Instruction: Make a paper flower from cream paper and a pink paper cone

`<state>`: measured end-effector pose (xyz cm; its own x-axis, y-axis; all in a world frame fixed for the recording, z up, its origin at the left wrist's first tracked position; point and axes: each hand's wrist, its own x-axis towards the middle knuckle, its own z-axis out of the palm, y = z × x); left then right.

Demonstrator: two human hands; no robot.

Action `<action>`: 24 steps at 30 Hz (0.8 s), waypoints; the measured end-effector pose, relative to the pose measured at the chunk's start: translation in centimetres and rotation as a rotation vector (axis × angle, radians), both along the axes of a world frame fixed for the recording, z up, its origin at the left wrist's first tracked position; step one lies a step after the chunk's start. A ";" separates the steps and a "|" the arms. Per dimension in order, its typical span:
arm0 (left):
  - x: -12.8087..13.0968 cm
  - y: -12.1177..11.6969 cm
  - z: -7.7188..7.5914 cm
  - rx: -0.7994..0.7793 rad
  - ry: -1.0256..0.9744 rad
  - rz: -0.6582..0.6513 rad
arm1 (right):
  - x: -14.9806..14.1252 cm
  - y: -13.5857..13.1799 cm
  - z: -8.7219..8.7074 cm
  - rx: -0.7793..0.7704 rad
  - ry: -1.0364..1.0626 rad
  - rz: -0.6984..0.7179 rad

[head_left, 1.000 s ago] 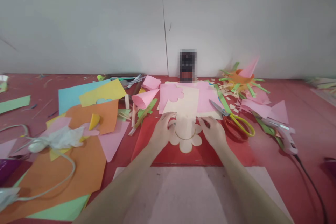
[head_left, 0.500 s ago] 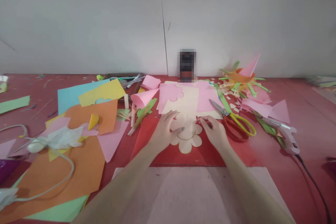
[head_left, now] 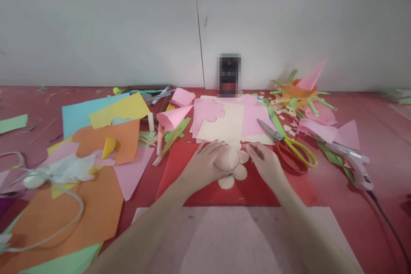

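Observation:
A cream paper flower with rounded petals and a round centre piece lies on a red sheet. My left hand rests across its left side, fingers stretched out, hiding several petals. At the upper right petals, my right hand has its thumb and fingers drawn together on the flower's edge; the exact contact is small and blurred. Close to the right hand lie scissors with one red and one yellow handle. Behind the flower are cream paper and pink paper with a flower-shaped cutout.
A glue gun with a black cord lies on the right. Behind it stands an orange paper piece with a pink cone. On the left are orange sheets, a white cable and a pink paper cone. A pixelated dark object leans on the wall.
My left hand has slid right and turned flatter over the flower, covering more of its left petals. My right hand's fingers have closed in at the flower's right edge. The view has shifted slightly.

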<state>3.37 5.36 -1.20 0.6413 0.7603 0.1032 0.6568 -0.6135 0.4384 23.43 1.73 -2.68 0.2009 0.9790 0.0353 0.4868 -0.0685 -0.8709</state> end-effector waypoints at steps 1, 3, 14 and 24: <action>0.0 0.0 0.0 0.003 -0.002 -0.003 | 0.0 0.0 0.0 -0.014 0.040 0.023; -0.1 0.0 -0.1 0.010 -0.005 -0.009 | -0.1 0.0 0.1 -0.034 0.122 0.084; -0.6 0.3 -0.4 -0.035 -0.070 -0.026 | -0.2 0.0 0.4 -0.029 0.177 0.206; -0.7 0.4 -0.6 -0.051 -0.171 -0.018 | 0.0 0.1 0.1 -0.033 0.193 0.139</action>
